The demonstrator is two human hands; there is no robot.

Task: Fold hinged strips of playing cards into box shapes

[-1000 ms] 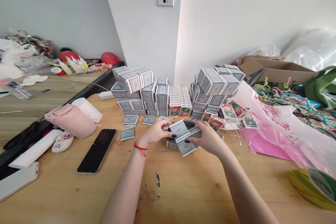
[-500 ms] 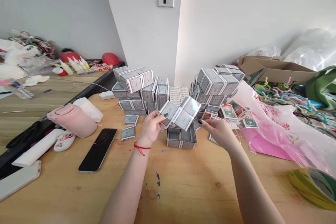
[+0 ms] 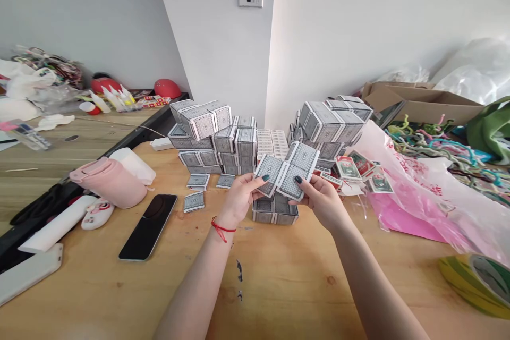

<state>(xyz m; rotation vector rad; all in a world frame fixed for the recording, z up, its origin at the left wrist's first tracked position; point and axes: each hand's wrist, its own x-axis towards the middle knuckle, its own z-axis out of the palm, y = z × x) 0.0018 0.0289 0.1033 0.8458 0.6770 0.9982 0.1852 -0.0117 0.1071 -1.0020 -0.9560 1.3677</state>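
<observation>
My left hand (image 3: 239, 199) and my right hand (image 3: 322, 199) together hold a flat grey patterned card sheet (image 3: 287, 171), made of several joined panels, a little above the wooden table (image 3: 279, 287). The left hand pinches its left edge and the right hand pinches its lower right edge. Just below the sheet sits a low block of grey patterned small boxes (image 3: 274, 211). Behind it rise two piles of the same grey boxes, one on the left (image 3: 211, 135) and one on the right (image 3: 330, 125), with a row of white boxes (image 3: 272, 143) between them.
A black phone (image 3: 148, 226), a pink pouch (image 3: 108, 181) and white cases lie at the left. Loose small packs (image 3: 194, 201) lie by the left pile. Red-green packs (image 3: 350, 169), a pink plastic bag (image 3: 414, 196), coloured cords, a cardboard box (image 3: 418, 100) and a tape roll (image 3: 478, 279) fill the right.
The grey sheet was lifted off the low block, unfolded in my left hand alone, and my right hand has now come back to grip its lower right edge.
</observation>
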